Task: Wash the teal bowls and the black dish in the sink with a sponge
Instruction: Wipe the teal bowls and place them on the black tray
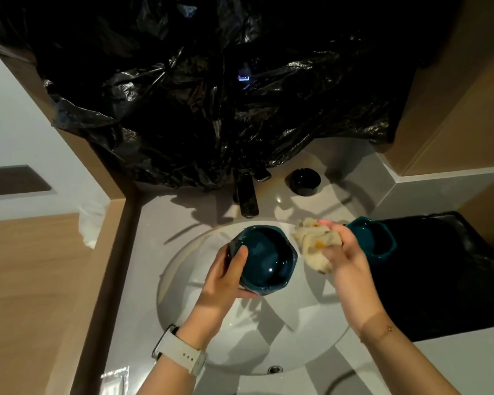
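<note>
- Head view: a teal bowl (264, 259) hangs over the white sink (183, 269), just below the dark faucet (247, 196), tilted so its open mouth faces up toward the camera.
- The left hand (226, 277) grips that bowl from its left side, thumb hooked over the rim and fingers curled round the outer wall; a white watch (180, 352) sits on the wrist.
- The right hand (344, 259) clutches a pale, crumpled sponge (314, 243) with an orange patch, fingers wrapped round it.
- The sponge lies just to the right of the bowl's rim, near but apart from it, so the right hand is the one placed to wipe; the likely next move is a short sweep leftward into the bowl's mouth while the left hand steadies it.
- A second teal bowl (374, 238) sits behind the right hand at the sink's right edge, partly on a black mat (439, 275) on the grey bench (143, 280).
- The black dish (305, 181) rests on the bench right of the faucet, well apart from both hands.
- Black plastic sheeting (211, 95) covers the wall above.
- No running water is visible; washing appears to be at an early stage.
</note>
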`<action>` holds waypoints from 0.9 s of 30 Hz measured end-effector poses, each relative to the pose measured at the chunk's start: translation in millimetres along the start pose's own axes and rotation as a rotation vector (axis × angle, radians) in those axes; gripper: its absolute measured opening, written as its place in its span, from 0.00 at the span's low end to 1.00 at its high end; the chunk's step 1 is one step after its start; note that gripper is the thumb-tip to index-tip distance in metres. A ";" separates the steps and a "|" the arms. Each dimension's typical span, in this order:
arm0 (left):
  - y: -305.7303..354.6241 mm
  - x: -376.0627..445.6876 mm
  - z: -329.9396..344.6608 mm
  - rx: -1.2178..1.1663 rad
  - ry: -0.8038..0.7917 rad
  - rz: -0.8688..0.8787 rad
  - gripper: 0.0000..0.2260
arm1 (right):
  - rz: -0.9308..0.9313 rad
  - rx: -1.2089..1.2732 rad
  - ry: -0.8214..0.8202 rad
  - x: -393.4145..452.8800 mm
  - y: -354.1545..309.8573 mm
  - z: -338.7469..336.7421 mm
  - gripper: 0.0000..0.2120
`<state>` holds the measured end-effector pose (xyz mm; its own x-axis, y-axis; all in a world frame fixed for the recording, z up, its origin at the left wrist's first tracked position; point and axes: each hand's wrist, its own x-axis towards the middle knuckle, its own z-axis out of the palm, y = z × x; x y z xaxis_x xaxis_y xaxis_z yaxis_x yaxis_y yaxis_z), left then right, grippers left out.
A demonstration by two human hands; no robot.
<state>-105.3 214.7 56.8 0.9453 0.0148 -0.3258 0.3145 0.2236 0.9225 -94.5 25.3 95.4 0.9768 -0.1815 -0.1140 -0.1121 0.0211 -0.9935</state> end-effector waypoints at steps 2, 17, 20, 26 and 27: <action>-0.5 1.6 4.1 0.110 0.039 0.013 0.12 | -0.234 -0.165 -0.107 -12.9 -4.4 0.0 0.16; -14.4 2.5 11.8 0.449 -0.018 0.003 0.21 | -0.103 -0.871 -0.946 10.3 -5.1 19.6 0.06; -12.9 -3.8 22.5 0.538 -0.025 0.059 0.15 | -0.055 -1.218 -1.012 15.7 -27.9 12.0 0.10; 0.5 -6.8 34.5 0.352 0.031 0.040 0.13 | -0.590 -1.435 -0.382 2.1 -3.8 18.9 0.13; 2.3 -6.5 34.0 0.342 0.040 0.036 0.13 | -0.673 -1.254 -0.313 -0.4 7.2 18.4 0.15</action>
<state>-107.8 182.0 68.0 0.9544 0.0567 -0.2932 0.2980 -0.1174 0.9473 -92.3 43.6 88.3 0.8886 0.4100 0.2058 0.4507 -0.8640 -0.2246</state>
